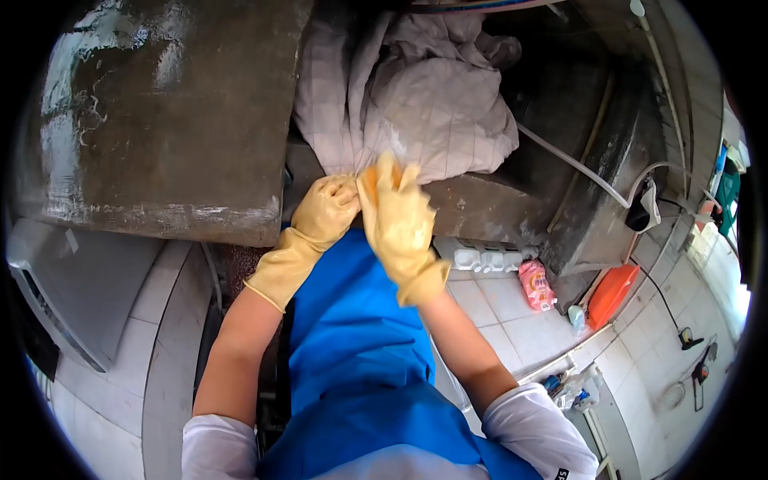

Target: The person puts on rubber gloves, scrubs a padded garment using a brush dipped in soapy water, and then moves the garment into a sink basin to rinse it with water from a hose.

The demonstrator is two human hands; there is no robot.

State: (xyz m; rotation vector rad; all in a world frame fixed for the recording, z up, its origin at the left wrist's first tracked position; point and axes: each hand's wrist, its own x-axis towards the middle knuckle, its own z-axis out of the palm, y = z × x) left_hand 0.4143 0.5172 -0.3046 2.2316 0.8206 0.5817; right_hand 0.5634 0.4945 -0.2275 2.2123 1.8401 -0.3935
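Both my hands wear yellow rubber gloves. My left hand (326,212) is closed on the bunched lower edge of a pale greyish-pink cloth (440,116), which is large and crumpled and hangs over the edge of a dark concrete basin. Close beside it, my right hand (396,224) touches the same cloth, its fingers loosely apart and slightly blurred. A whitish wet patch shows on the fabric just above these fingers. An orange tint shows between thumb and forefinger; what causes it is unclear.
To the left is a worn concrete slab (176,120), with a grey metal appliance (88,272) below. A pale hose (572,164) crosses the basin's right side. On the tiled floor are a pink pouch (536,286), white plastic containers (488,256) and an orange dustpan-like object (612,294).
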